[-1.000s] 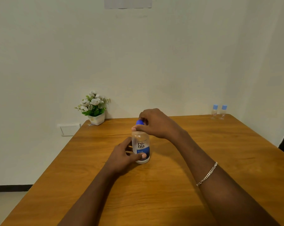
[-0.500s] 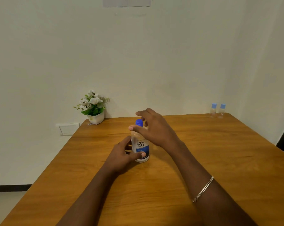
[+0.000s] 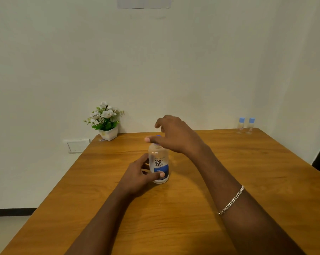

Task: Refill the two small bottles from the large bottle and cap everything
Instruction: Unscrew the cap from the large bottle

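Observation:
The large clear bottle [image 3: 158, 162] with a blue and white label stands upright in the middle of the wooden table [image 3: 192, 208]. My left hand [image 3: 139, 176] grips its lower part, thumb across the front. My right hand [image 3: 175, 134] hovers over the bottle's top with fingers spread and loosely curved; its thumb lies in front of the blue cap [image 3: 158, 136], which is mostly hidden. Two small clear bottles [image 3: 246, 125] with light blue caps stand side by side at the table's far right corner.
A small white pot of artificial white flowers [image 3: 106, 120] sits at the table's far left corner, against the wall. A white wall socket [image 3: 77, 145] is just left of the table. A dark edge shows at the far right.
My right hand has let go of the blue cap, opened its fingers and lifted slightly. My left hand keeps its grip on the bottle, which has stayed in place.

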